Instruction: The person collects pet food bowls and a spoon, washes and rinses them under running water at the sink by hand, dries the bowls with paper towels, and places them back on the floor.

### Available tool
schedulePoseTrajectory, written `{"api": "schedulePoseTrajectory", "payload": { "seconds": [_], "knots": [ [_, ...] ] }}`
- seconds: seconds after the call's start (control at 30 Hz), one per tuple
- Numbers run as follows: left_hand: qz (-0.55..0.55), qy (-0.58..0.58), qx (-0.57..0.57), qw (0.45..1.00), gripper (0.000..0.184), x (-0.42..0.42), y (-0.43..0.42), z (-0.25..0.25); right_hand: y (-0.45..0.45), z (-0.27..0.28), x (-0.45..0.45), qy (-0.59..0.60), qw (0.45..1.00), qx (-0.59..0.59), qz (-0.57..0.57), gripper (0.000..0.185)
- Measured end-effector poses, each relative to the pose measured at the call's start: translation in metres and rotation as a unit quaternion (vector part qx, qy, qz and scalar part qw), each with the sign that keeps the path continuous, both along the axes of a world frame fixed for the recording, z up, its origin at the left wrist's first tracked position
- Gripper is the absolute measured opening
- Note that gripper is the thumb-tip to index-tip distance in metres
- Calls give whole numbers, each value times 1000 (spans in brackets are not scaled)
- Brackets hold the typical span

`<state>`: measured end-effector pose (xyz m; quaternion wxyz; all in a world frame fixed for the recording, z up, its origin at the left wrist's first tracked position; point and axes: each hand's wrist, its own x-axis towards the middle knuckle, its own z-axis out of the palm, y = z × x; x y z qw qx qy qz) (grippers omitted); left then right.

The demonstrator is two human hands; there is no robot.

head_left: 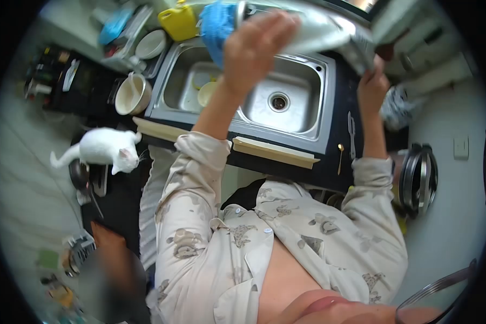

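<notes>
Two hands are busy with a shiny flat tool (316,35), held up around the sink's (326,105) far edge. Right hand (373,89) curls round its end; left hand (260,51) blurs, grip unclear. Handling seems underway; continuing calls for steadiness.

Cream shirt (321,208), grey-brown animal prints (327,224), pale buttons (268,231), rolled sleeves (194,175), glasses (445,277).

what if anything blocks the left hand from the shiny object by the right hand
Nothing visible stands between them: the left hand overlaps the edge of the shiny object in this view, though blur hides whether they touch. The right hand appears to grip its other end.
</notes>
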<state>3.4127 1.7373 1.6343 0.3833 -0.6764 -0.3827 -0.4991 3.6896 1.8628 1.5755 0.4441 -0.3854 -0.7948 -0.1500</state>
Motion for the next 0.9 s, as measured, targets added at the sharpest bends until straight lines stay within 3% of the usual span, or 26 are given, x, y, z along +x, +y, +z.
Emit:
{"api": "schedulePoseTrajectory", "payload": {
  "seconds": [0.07, 0.13, 0.17, 0.2, 0.23, 0.27, 0.3, 0.33, 0.37, 0.47, 0.57, 0.63, 0.7, 0.77, 0.83, 0.9],
  "knots": [
    [18, 42, -45, 998, 29, -2, 7, -40, 16, -97, -9, -66, 996, -50, -13, 27],
    [20, -27, -152, 988, 25, -2, -9, -97, -6, -142, -9, -125, 952, -280, 11, 28],
    [98, -121, -223, 962, 33, 5, -17, -136, -12, -144, -11, -116, 921, -369, 32, 30],
    [-20, -261, -192, 946, 32, 6, -41, -144, -17, -141, -14, -103, 887, -446, 53, 32],
    [-16, -413, -255, 874, 30, 9, -75, -147, -23, -137, -17, -83, 854, -508, 76, 34],
    [-23, -555, -334, 761, 30, 4, -105, -166, -28, -132, -23, -62, 816, -565, 100, 36],
    [-6, -627, -336, 703, 29, 0, -141, -173, -29, -135, -32, -68, 814, -554, 162, 35],
    [13, -649, -328, 687, 27, -6, -176, -190, -32, -138, -53, -47, 738, -650, 176, 33],
    [4, -689, -335, 642, 24, -8, -215, -189, -57, -129, -81, -43, 731, -636, 245, 31],
    [25, -819, -307, 484, 32, -6, -342, -186, -125, -135, -171, -144, 637, -655, 380, 32],
    [18, -848, -220, 482, 35, 14, -459, -195, -266, -124, -261, -272, 566, -608, 486, 36],
    [58, -871, -153, 464, 34, 30, -532, -195, -372, -133, -302, -334, 529, -535, 568, 36],
    [90, -877, -87, 463, 35, 49, -610, -199, -486, -104, -330, -465, 484, -422, 610, 31],
    [118, -879, -31, 460, 35, 70, -697, -194, -582, -116, -360, -480, 355, -470, 650, 36],
    [137, -902, 60, 405, 35, 96, -776, -185, -688, -103, -361, -481, 319, -451, 680, 40],
    [191, -891, 130, 390, 34, 119, -840, -182, -788, -89, -365, -507, 297, -395, 706, 44]
  ]
}}
